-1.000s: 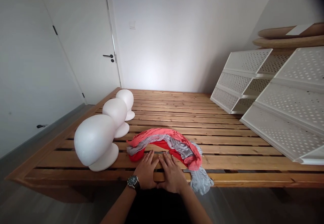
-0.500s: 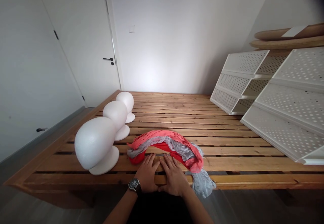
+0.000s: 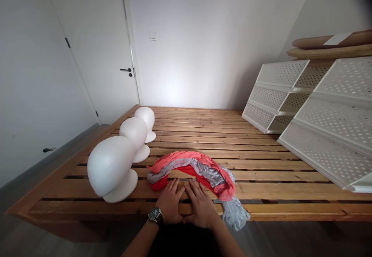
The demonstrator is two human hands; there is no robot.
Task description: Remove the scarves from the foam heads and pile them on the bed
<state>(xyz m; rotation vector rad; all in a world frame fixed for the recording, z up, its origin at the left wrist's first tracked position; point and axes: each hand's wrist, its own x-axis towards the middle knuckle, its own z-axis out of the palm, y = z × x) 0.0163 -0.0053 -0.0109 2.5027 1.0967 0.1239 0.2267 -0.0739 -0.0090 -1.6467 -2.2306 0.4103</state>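
Note:
My left hand (image 3: 171,202) lies flat on the front slats with its fingers stretched out, a watch (image 3: 155,214) on its wrist. Beside it my right hand (image 3: 199,204) also rests flat, fingers apart, and the two thumbs nearly meet. Neither holds anything. Just beyond my fingertips, a coral-red cloth (image 3: 181,156) and a shiny grey cloth (image 3: 213,177) lie bunched together in an arc, with a brighter red cloth part (image 3: 159,183) on the inner side. One grey end hangs over the front edge at the right.
Three white foam heads (image 3: 112,166) on round bases stand in a row on the left of the slatted wooden platform (image 3: 261,189). White perforated baskets (image 3: 328,121) are stacked at the right, below brown flat-edged items (image 3: 331,52). A white door (image 3: 95,52) stands behind, left.
The view has shifted very slightly, so everything sits a little lower in the picture. Both hands and the cloths stay in place.

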